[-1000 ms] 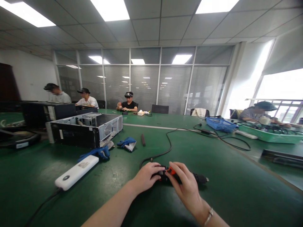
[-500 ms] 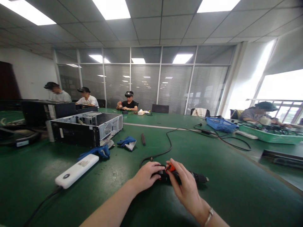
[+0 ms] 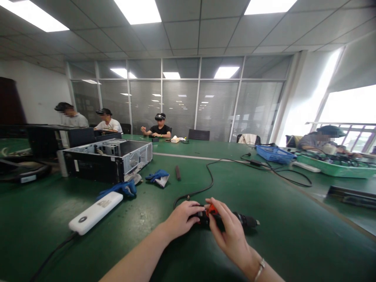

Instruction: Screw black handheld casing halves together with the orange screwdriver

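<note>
A black electric drill with orange parts lies across the table in front of me, its narrow tip to the right. Around its left end, my left hand is closed, thumb on the near side and fingers over the far side. My right hand is closed over an orange piece at the middle of the drill, fingers bent and thumb on the near side. My fingers hide much of the drill's body, and I cannot tell whether the orange piece is loose or fixed to it.
To the left lie a white power strip, blue gloves and an open computer case. A dark stick and a black cable lie ahead. Blue and green baskets stand right. Several people sit around the table.
My right fingers have shifted slightly over the orange piece, covering it differently. My left hand stays in place. Across the table, a person's raised hand has moved outward to the left.
</note>
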The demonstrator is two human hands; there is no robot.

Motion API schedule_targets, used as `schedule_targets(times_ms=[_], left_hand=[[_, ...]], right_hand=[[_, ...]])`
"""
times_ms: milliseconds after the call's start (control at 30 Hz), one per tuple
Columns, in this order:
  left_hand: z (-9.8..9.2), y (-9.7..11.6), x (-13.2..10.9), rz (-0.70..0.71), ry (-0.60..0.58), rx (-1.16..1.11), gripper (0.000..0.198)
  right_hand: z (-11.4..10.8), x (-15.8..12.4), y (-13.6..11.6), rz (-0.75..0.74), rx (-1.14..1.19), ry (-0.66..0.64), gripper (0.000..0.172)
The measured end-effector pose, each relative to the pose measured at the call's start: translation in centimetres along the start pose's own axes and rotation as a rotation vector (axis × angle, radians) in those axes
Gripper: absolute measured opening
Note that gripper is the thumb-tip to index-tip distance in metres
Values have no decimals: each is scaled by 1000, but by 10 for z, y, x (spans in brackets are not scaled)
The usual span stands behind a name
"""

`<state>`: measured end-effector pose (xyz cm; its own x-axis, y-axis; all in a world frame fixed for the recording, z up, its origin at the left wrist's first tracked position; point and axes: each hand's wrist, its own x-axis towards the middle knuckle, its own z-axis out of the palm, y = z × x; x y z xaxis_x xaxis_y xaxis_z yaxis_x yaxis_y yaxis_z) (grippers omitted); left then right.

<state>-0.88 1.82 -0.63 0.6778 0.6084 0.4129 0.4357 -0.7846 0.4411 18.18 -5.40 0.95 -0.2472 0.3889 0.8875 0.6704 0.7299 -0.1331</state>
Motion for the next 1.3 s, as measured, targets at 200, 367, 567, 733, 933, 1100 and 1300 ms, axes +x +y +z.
schedule_targets(times_ms=[200, 367, 567, 733, 933, 1100, 1300], left_hand=[[0, 0, 0, -6, -9, -7, 39], [-1, 1, 0, -15, -12, -1, 42], [-1, 2, 1, -5, -8, -7, 44], [-2, 2, 0, -16, -14, -5, 42], [-2, 2, 0, -4, 0, -19, 47], [4, -4, -1, -40, 39, -19, 58], [10, -14, 0, -164, 25, -12, 50]], right_hand=[[2, -1, 2, -22, -35, 5, 48], [1, -1, 2, -1, -25, 21, 54], [0, 2, 0, 8, -8, 5, 49], [0, 3, 1, 68, 26, 38, 52], [0, 5, 0, 54, 40, 11, 51], [2, -2, 11, 80, -32, 97, 48], [1, -6, 19, 149, 25, 270, 59]])
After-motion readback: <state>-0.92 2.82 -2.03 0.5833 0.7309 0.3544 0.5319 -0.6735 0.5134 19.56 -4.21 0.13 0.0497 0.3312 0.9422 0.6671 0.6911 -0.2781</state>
